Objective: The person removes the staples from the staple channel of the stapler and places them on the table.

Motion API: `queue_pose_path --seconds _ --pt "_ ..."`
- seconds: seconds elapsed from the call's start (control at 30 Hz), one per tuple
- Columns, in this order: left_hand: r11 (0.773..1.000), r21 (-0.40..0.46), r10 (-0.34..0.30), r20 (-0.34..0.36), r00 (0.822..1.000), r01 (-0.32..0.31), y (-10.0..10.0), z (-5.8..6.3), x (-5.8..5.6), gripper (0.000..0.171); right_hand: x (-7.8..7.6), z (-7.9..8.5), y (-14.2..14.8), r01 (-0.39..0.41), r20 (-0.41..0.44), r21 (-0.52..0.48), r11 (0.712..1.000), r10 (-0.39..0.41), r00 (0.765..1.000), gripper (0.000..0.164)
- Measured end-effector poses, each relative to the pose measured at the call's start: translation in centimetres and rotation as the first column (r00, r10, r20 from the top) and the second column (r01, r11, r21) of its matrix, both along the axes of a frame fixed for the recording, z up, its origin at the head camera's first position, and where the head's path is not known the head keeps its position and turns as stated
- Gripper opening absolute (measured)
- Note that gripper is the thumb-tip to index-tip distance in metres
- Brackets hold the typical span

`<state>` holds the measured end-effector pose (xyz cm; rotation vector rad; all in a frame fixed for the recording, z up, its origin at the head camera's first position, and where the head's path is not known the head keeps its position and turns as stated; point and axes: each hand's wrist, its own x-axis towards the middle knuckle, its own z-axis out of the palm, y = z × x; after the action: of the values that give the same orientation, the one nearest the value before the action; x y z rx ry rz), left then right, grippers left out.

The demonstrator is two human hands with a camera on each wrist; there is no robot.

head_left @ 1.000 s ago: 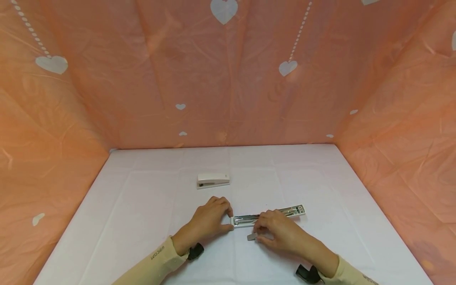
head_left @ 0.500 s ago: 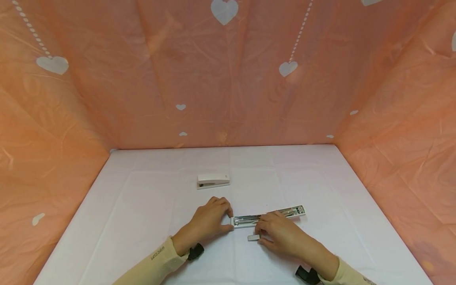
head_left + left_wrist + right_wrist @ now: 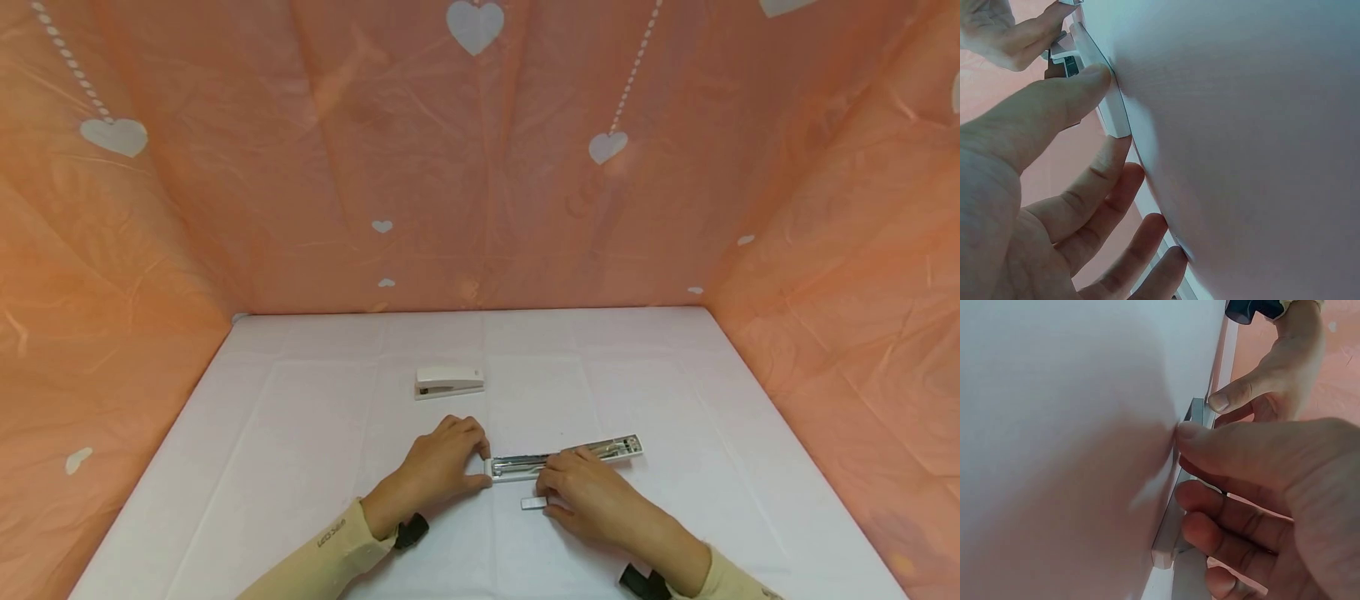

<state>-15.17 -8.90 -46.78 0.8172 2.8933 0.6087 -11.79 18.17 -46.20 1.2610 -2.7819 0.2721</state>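
Note:
Beyond my hands stands a small closed white stapler (image 3: 449, 382). A longer stapler (image 3: 517, 467) lies opened out across the table, its metal staple channel facing up. My left hand (image 3: 444, 461) grips its left end between thumb and fingers; the left wrist view shows the thumb against the white end (image 3: 1116, 112). Just in front of the stapler, my right hand (image 3: 592, 497) pinches a short grey staple strip (image 3: 533, 503) at its right end. In the right wrist view the thumb partly covers the strip (image 3: 1197, 411). The right hand hides the stapler's middle.
White cloth covers the table (image 3: 300, 433). An orange curtain (image 3: 480, 183) with white hearts encloses the back and both sides. A black wrist camera (image 3: 412, 531) sits under the left cuff, another (image 3: 645, 581) at the right.
My right hand has shifted slightly right and turned the staple strip, which now shows a lighter face. The left hand and both staplers keep their places.

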Motion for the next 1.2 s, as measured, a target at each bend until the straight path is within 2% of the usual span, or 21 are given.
queue_pose_path --seconds 0.43,0.73,0.9,1.03,1.2 --pt "1.000 -0.014 0.000 0.000 1.000 0.000 -0.1 -0.1 -0.2 0.031 0.0 0.4 -0.1 0.010 0.040 0.027 1.000 -0.011 0.999 0.021" --pt "1.000 0.008 -0.008 0.050 0.999 0.007 -0.4 0.1 -0.4 0.028 -0.9 1.1 0.5 -0.021 0.211 -0.129 0.991 0.049 0.976 0.014" --pt "1.000 0.024 -0.006 0.068 0.998 0.004 -0.8 0.4 -0.5 0.028 -1.6 1.5 0.6 0.026 0.304 -0.181 0.983 0.031 0.952 0.014" --pt "1.000 0.014 0.009 0.040 0.999 -0.010 -1.2 0.8 -0.5 0.027 -2.2 2.0 0.8 0.050 0.295 -0.199 0.979 0.012 0.955 0.018" --pt "0.999 0.035 0.039 0.026 0.999 -0.040 -1.8 1.4 -0.6 0.028 -3.1 2.4 0.8 0.021 0.230 -0.237 0.971 0.035 0.973 0.020"
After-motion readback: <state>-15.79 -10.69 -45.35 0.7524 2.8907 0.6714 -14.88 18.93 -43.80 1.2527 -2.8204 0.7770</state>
